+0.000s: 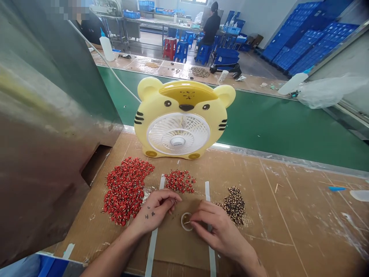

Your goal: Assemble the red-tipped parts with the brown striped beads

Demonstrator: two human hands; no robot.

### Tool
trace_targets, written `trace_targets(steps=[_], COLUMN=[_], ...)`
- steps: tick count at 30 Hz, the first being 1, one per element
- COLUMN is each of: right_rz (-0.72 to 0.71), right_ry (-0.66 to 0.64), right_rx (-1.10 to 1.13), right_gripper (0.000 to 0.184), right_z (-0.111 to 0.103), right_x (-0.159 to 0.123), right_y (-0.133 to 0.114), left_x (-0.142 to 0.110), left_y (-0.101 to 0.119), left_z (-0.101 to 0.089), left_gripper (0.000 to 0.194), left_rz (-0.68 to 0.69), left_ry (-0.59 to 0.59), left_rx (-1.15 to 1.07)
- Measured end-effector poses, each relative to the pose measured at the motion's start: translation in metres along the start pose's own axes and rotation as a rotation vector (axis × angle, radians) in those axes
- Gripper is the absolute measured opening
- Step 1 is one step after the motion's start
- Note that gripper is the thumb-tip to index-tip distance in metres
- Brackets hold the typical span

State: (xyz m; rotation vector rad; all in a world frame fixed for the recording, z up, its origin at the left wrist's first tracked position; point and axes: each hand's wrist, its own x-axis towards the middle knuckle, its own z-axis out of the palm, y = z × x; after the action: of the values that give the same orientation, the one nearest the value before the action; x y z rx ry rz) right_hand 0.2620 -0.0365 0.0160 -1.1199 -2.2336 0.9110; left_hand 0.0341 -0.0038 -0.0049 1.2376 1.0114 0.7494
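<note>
My left hand rests on the cardboard-covered bench with its fingers curled, just below a small heap of red parts; what its fingertips pinch I cannot make out. My right hand pinches a thin pin-like piece over a small white ring lying between the two hands. A large heap of red parts lies to the left. A pile of dark speckled parts sits by the right hand.
A yellow tiger-shaped fan stands at the back of the bench. Behind it runs a green conveyor belt. A metal housing walls the left. A person sits far off among blue crates.
</note>
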Motion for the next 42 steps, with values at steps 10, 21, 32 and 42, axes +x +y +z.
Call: trace_targets(steps=[10,21,32,42], right_rz=[-0.032,-0.105,-0.199,-0.212], right_ry=[0.000,0.046,0.062,0.106], right_rx=[-0.049,-0.082,-0.136,-0.142], right_gripper=[0.013,0.014,0.016,0.017], right_z=[-0.002,-0.003,0.004,0.007], right_x=[0.005,0.006,0.009,0.008], right_y=[-0.002,0.003,0.003,0.008], left_x=[-0.004,-0.004,0.001,0.001], left_y=[-0.004,-0.003,-0.001,-0.004], left_z=[0.006,0.002,-0.010,-0.004], left_gripper=[0.032,0.029,0.018,0.012], left_rz=[-0.072,-0.062,0.058,-0.058], left_ry=[-0.082,-0.151,0.133,0.180], left_rx=[0.081,-0.238,0.058,-0.034])
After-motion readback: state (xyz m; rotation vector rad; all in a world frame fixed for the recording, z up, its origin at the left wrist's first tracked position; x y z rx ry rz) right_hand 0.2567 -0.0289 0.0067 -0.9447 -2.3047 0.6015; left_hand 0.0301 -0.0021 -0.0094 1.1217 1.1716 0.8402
